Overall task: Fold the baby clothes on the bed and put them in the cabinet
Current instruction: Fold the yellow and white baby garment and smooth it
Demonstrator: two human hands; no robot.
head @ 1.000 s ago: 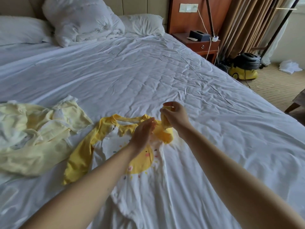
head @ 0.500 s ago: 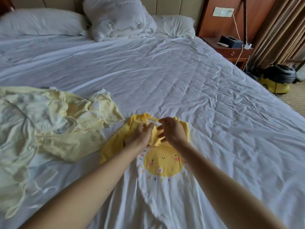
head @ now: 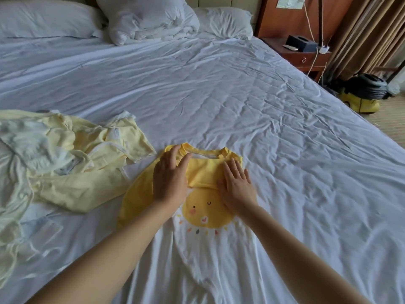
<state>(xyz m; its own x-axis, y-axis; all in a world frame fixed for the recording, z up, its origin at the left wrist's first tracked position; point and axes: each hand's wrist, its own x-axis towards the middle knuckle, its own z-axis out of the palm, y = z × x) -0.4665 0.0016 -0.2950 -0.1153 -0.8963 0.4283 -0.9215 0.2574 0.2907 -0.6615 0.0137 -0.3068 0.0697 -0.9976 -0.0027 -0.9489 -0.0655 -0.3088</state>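
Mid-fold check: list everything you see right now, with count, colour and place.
sun-print baby top: one, white with yellow sleeves, on the bed, a sleeve folded across its chest
clothes pile: count unclear, pale yellow, crumpled left of it
bed sheet: one, white, wrinkled
pillows: two, white, at the headboard
bunched bedding: one, white, between the pillows
nightstand: one, brown, beside the bed head
box: one, black, on the nightstand
vacuum cleaner: one, yellow and black, floor at right
curtains: brown, far right
left hand: rests flat on the top's shoulder
right hand: presses flat on the folded sleeve

Bedroom: bed, pillows, nightstand
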